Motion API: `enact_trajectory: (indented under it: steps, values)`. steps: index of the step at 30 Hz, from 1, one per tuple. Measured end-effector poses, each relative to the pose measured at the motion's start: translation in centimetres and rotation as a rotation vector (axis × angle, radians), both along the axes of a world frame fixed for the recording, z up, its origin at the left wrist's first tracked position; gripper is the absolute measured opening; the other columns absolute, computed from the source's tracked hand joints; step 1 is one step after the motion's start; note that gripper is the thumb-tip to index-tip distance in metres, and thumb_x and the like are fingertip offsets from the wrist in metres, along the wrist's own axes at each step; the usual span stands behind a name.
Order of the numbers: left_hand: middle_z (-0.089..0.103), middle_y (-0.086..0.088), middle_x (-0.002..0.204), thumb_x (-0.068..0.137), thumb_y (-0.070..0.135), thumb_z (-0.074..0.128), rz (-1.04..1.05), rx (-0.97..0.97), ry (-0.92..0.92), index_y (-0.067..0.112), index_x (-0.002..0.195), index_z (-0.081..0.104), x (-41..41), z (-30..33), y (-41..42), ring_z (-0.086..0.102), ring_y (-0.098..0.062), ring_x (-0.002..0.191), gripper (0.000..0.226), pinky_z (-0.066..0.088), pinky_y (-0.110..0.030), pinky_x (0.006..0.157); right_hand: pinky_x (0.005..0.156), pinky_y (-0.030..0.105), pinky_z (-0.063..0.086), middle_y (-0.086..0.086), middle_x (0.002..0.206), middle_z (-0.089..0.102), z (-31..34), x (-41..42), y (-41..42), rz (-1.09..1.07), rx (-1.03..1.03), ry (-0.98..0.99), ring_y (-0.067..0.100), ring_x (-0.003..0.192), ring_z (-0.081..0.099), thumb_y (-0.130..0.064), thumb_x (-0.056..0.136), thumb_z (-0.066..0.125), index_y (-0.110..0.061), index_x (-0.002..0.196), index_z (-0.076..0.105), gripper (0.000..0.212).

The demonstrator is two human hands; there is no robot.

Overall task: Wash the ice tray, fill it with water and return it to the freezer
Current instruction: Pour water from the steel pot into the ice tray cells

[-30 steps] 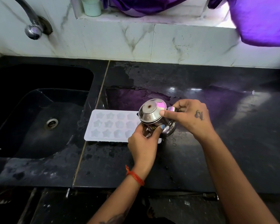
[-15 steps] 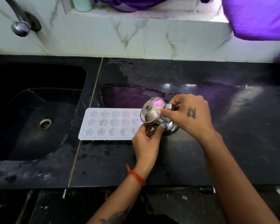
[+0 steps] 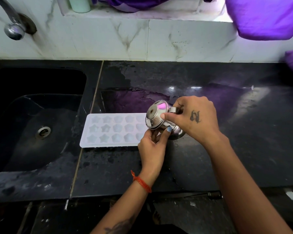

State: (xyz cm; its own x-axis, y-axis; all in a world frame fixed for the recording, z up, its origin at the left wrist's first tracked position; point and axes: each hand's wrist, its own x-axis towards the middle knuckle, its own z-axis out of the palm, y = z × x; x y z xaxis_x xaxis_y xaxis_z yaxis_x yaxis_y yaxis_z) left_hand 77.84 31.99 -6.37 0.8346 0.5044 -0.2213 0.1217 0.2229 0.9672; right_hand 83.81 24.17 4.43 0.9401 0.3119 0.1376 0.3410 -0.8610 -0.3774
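A white ice tray point(image 3: 112, 130) with star and flower shaped cells lies flat on the black counter point(image 3: 243, 141), just right of the sink. Over its right end a small steel pot with a lid point(image 3: 156, 115) is tipped toward the tray. My right hand point(image 3: 193, 118) grips the pot by its handle, thumb pressed on the lid. My left hand point(image 3: 153, 146) holds the pot from below, its fingers curled round the front. The tray's right end is hidden behind the pot and my left hand.
A black sink point(image 3: 37, 119) with a steel drain point(image 3: 43, 131) takes up the left. A steel tap point(image 3: 13, 29) juts from the white marble wall. Purple cloth point(image 3: 267, 17) hangs at the upper right. A pale cup point(image 3: 79, 4) stands on the sill.
The view has drifted slightly right. Both hands stay on the steel pot over the tray's right end, with the pot tipped a little more.
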Motion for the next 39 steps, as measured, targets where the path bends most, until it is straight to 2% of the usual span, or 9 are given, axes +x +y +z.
enact_trajectory:
  steps: [4, 7, 13, 20, 24, 26, 29, 33, 39]
  values:
    - [0.075, 0.010, 0.084, 0.067, 0.045, 0.078, 0.016, 0.135, 0.028, 0.030, 0.082, 0.068, 0.1, 0.0, 0.2, 0.070, -0.004, 0.083, 0.024, 0.056, -0.043, 0.084, 0.063, 0.027, 0.043, -0.004, 0.065, 0.067, -0.8, 0.4, -0.8, -0.045, 0.126, 0.058, 0.014, 0.070, 0.063, -0.054, 0.071, 0.073, -0.023, 0.066, 0.064, 0.033]
    - [0.074, 0.011, 0.083, 0.062, 0.054, 0.075, 0.030, 0.225, 0.051, 0.031, 0.083, 0.069, 0.2, 0.0, 0.3, 0.069, -0.005, 0.082, 0.032, 0.056, -0.040, 0.081, 0.068, 0.035, 0.053, -0.004, 0.064, 0.068, -1.5, 0.7, -1.6, -0.082, 0.253, 0.115, 0.013, 0.069, 0.065, -0.053, 0.067, 0.076, -0.019, 0.066, 0.069, 0.035]
    - [0.075, 0.008, 0.087, 0.070, 0.043, 0.080, 0.020, 0.318, 0.052, 0.023, 0.093, 0.071, 0.4, 0.1, -0.1, 0.069, -0.008, 0.085, 0.031, 0.055, -0.036, 0.081, 0.072, 0.040, 0.055, -0.005, 0.063, 0.069, -2.2, 0.7, -2.7, -0.160, 0.382, 0.180, 0.012, 0.067, 0.067, -0.049, 0.064, 0.080, -0.019, 0.064, 0.069, 0.032]
    - [0.074, 0.008, 0.084, 0.072, 0.033, 0.081, -0.039, 0.169, 0.043, 0.027, 0.083, 0.068, 0.5, -0.2, -1.1, 0.069, -0.003, 0.082, 0.018, 0.055, -0.039, 0.084, 0.067, 0.034, 0.052, -0.004, 0.064, 0.067, -1.4, 0.3, -3.1, -0.145, 0.246, 0.123, 0.014, 0.067, 0.064, -0.051, 0.068, 0.076, -0.019, 0.069, 0.068, 0.033]
    - [0.075, 0.006, 0.089, 0.060, 0.051, 0.076, -0.061, 0.032, 0.014, 0.025, 0.089, 0.069, 0.5, -0.3, -1.8, 0.071, -0.009, 0.088, 0.040, 0.055, -0.043, 0.087, 0.058, 0.025, 0.043, -0.005, 0.065, 0.064, -0.7, 0.1, -2.8, -0.115, 0.105, 0.083, 0.014, 0.069, 0.062, -0.053, 0.072, 0.073, -0.022, 0.070, 0.065, 0.032]
    - [0.075, 0.004, 0.091, 0.061, 0.050, 0.076, -0.071, -0.002, 0.012, 0.024, 0.091, 0.069, 0.5, -0.5, -1.9, 0.071, -0.011, 0.090, 0.041, 0.054, -0.044, 0.088, 0.055, 0.024, 0.038, -0.005, 0.065, 0.063, -0.4, 0.0, -2.7, -0.096, 0.049, 0.063, 0.015, 0.069, 0.061, -0.052, 0.074, 0.071, -0.026, 0.066, 0.060, 0.029]
    - [0.075, 0.003, 0.093, 0.071, 0.038, 0.078, -0.086, -0.043, 0.006, 0.024, 0.092, 0.068, 0.4, -0.6, -2.2, 0.070, -0.012, 0.092, 0.027, 0.053, -0.046, 0.091, 0.060, 0.026, 0.038, -0.002, 0.069, 0.066, -0.2, -0.1, -2.6, -0.074, -0.003, 0.047, 0.018, 0.072, 0.062, -0.048, 0.076, 0.071, -0.027, 0.064, 0.057, 0.028]
    - [0.075, 0.002, 0.094, 0.059, 0.052, 0.074, -0.078, -0.081, -0.001, 0.022, 0.093, 0.068, 0.4, -0.4, -2.5, 0.070, -0.013, 0.094, 0.046, 0.053, -0.045, 0.092, 0.061, 0.026, 0.038, -0.001, 0.072, 0.067, -0.1, -0.2, -2.5, -0.054, -0.038, 0.024, 0.018, 0.074, 0.062, -0.049, 0.077, 0.070, -0.026, 0.067, 0.058, 0.028]
    - [0.075, 0.001, 0.096, 0.058, 0.052, 0.073, -0.077, -0.102, -0.016, 0.022, 0.093, 0.068, 0.4, -0.5, -2.9, 0.070, -0.014, 0.096, 0.046, 0.052, -0.045, 0.093, 0.064, 0.027, 0.042, 0.000, 0.075, 0.069, 0.0, -0.2, -2.7, -0.038, -0.058, -0.009, 0.019, 0.076, 0.063, -0.049, 0.078, 0.069, -0.024, 0.072, 0.062, 0.027]
